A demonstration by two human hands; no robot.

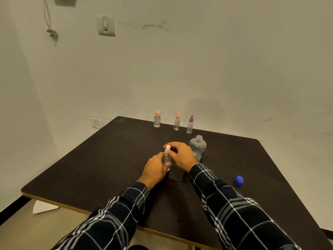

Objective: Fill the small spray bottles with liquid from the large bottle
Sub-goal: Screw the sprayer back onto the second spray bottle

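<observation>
- Here, the left grip (155, 167) is curled round the body of a small clear bottle (166, 158) and holds it upright over the middle of the counter (108, 159). The fingers hide the bottle's base, so I cannot tell whether it rests on the surface.
- The right grip (180, 156) sits just above and to the right, its thumb and fingers pinched on the white top (168, 148) of that same bottle.
- Both forearms, in dark checked sleeves (234, 213), reach in across the near edge.
- The large bottle (198, 147) stands upright just behind the right grip, toward the far edge. It is clear and its neck is uncapped.
- A blue cap (239, 180) lies well apart from it, near the right edge of the counter.
- Three more little bottles stand in a row along the far edge, apart from one another. A pink-capped bottle (157, 119) is at the left, a pink sprayer (177, 121) is in the middle, and a purple sprayer (190, 124) at the right is nearest the large bottle.
- Below the counter's near left corner, a white paper (45, 207) lies on the floor.
- A wall socket (97, 122) shows just past the far left corner.
</observation>
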